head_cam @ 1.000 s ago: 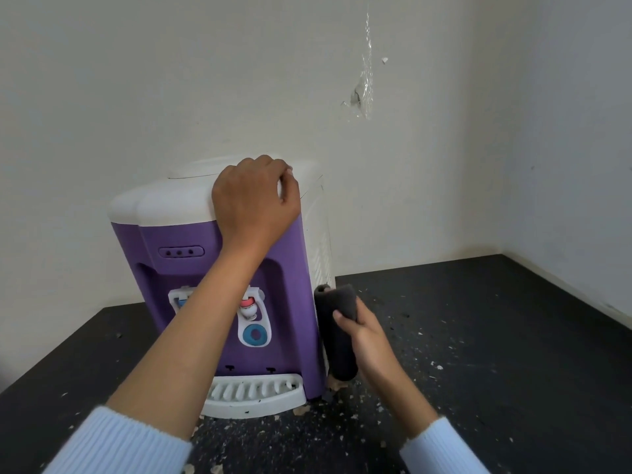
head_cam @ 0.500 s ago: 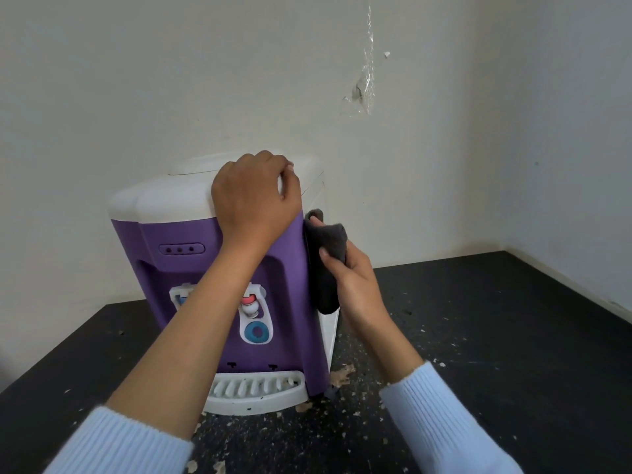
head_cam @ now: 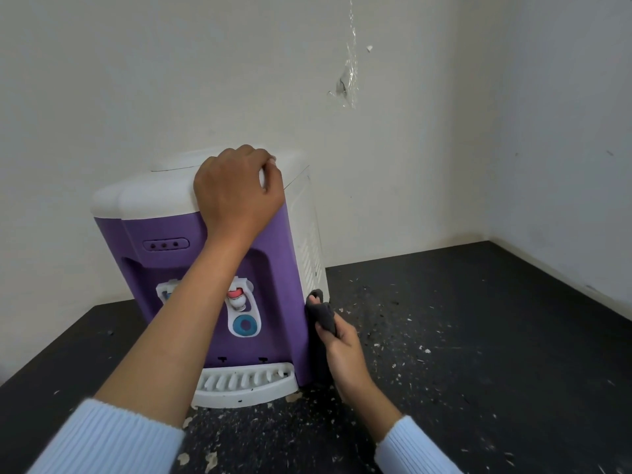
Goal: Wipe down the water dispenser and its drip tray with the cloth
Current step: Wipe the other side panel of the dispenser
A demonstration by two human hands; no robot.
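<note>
I'm bracing the water dispenser [head_cam: 278, 265], probably light, left hand [head_cam: 236, 193] gripping its top | right hand [head_cam: 345, 354] clutching soft cloth [head_cam: 323, 316] at 4 o'clock

Single view. The wide-angle camera sits on my head, facing forward and down. It is close: the water dispenser [head_cam: 273, 241] stands left of centre within my reach, the dark counter [head_cam: 478, 336] spreads below, and the wall [head_cam: 410, 165] closes the upper frame.

Lighting: soft, even, moderately bright; source out of view. Shadows: faint, diffuse, deepest at the water dispenser [head_cam: 277, 302] base. Glare: small sheen on clear film [head_cam: 351, 73] on the wall [head_cam: 171, 80]. Focus: sharp centre; wide-angle bending, slight softness at edges
</note>
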